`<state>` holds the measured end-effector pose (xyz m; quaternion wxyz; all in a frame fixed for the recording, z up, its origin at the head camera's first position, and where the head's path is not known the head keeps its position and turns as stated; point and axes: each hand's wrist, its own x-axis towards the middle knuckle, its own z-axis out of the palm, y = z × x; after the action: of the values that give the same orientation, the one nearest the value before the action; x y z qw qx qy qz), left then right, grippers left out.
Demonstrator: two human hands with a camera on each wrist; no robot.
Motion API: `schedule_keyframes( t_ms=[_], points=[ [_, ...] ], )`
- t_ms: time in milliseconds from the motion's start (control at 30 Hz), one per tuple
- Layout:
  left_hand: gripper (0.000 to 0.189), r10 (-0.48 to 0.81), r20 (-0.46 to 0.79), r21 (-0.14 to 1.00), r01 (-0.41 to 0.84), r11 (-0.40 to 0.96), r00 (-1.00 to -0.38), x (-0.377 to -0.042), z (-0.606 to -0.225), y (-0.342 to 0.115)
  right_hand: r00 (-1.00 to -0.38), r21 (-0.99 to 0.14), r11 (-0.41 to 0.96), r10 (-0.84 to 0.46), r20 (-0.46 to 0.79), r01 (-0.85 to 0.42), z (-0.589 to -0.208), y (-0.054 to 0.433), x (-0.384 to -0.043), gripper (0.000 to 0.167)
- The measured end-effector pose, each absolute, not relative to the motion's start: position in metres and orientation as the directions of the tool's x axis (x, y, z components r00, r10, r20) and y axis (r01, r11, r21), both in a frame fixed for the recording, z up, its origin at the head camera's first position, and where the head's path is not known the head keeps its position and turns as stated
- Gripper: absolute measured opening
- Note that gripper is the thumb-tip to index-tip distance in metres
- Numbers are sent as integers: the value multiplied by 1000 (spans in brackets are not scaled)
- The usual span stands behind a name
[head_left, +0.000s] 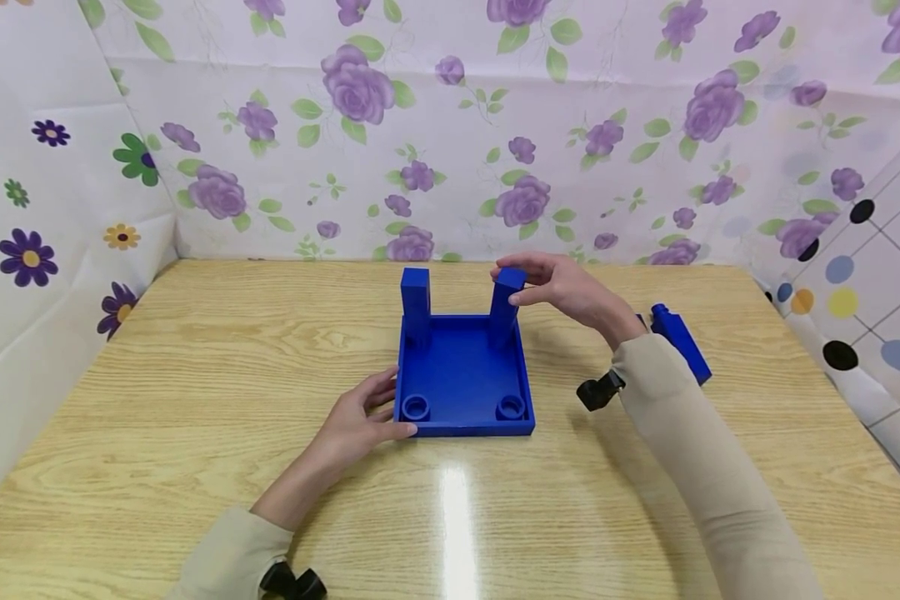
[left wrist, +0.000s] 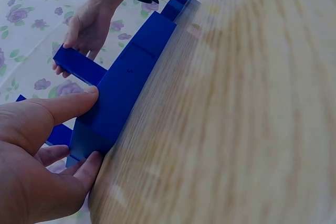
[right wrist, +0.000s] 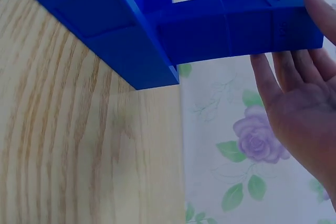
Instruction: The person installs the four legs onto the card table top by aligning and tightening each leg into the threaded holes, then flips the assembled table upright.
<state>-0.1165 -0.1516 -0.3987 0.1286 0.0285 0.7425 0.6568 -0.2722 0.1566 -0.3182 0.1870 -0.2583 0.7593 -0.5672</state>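
1. Head view: square blue base [head_left: 461, 371] lies rim-up on the counter [head_left: 270, 375]; left hand [head_left: 356, 423] grips its near-left corner.
2. Right hand [head_left: 566, 292] grasps the top of the far-right post [head_left: 504, 308] between thumb and fingers; far-left post [head_left: 416, 300] stands untouched.
3. Step in hand: apparently seating the far-right post; full seating cannot be confirmed.
4. Next move likely calls for fetching the spare post [head_left: 682, 346] at right.
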Motion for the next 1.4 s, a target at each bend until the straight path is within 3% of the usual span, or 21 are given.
schedule_keyframes(
  t_ms=[167,433,800,1400],
  points=[
    [82,212,-151,984,-126,130,-965,-117,-399,-151,-859,-903,365,-511,11,-228,-316,153,-268,53],
    [83,220,-151,984,-125,127,-964,-118,-399,-150,-912,-867,398,-387,137,-299,-322,144,-260,46],
    [82,214,-155,982,-126,144,-965,-120,-397,-146,-942,-816,487,-268,200,-312,-326,138,-255,48],
    [84,201,-160,979,-129,158,-967,-117,-398,-149,-959,-828,484,-174,226,-283,-329,125,-244,46]
  ],
)
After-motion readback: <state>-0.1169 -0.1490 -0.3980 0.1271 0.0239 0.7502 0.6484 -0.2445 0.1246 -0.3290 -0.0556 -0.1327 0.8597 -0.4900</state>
